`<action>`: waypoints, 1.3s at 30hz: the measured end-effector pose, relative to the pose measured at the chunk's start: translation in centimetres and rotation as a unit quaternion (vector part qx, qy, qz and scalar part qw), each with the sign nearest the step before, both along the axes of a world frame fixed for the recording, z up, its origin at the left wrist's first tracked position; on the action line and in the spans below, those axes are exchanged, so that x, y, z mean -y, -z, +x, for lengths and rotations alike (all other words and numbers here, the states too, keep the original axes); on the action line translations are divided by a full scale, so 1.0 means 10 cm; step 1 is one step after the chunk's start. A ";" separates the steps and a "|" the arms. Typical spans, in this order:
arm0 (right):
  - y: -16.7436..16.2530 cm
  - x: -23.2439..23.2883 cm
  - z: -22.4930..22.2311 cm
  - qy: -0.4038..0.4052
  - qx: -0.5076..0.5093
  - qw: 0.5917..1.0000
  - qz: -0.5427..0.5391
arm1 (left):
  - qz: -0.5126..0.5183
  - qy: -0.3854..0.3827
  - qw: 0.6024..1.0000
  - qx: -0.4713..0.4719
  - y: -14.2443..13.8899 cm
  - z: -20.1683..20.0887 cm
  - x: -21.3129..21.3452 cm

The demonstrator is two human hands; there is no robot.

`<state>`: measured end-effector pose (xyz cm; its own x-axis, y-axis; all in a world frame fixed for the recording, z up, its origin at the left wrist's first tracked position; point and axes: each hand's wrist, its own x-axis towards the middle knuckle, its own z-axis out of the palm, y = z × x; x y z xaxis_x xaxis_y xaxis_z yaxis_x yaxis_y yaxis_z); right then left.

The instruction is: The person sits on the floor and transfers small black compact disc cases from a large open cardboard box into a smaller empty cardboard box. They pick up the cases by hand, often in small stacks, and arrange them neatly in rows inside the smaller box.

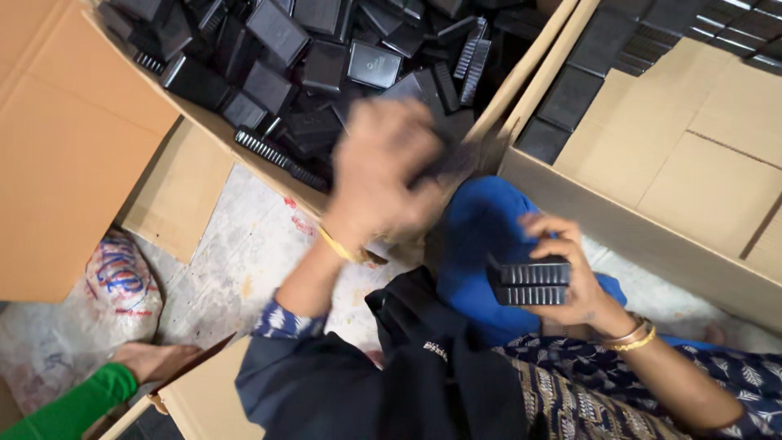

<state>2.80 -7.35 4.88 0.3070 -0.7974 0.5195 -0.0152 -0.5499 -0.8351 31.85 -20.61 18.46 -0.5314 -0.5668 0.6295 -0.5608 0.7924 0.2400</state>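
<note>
Black ribbed cases [531,283] stacked, pinched in right hand [570,277] grip, left hand [383,175] blurred over carton [521,77] — its grip unclear

The left hand [383,167] is stretched forward with the arm nearly straight, its back turned up and the fingers curled down; it is blurred, so its grip cannot be judged. The right hand [562,273] stays near the body, wrist bent, fingers and thumb closed.
</note>
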 end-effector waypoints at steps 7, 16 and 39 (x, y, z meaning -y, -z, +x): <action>0.18 0.03 0.04 0.021 0.055 0.998 -0.029 | 0.143 0.085 0.986 -0.010 0.23 -0.64 -0.78; 0.82 0.02 0.03 0.081 0.030 0.992 0.088 | 0.296 0.122 0.940 -0.121 1.51 -0.76 -0.58; 1.16 -0.49 -0.41 0.043 0.060 0.993 0.089 | 0.380 -0.093 0.911 -0.132 2.40 -1.02 -0.83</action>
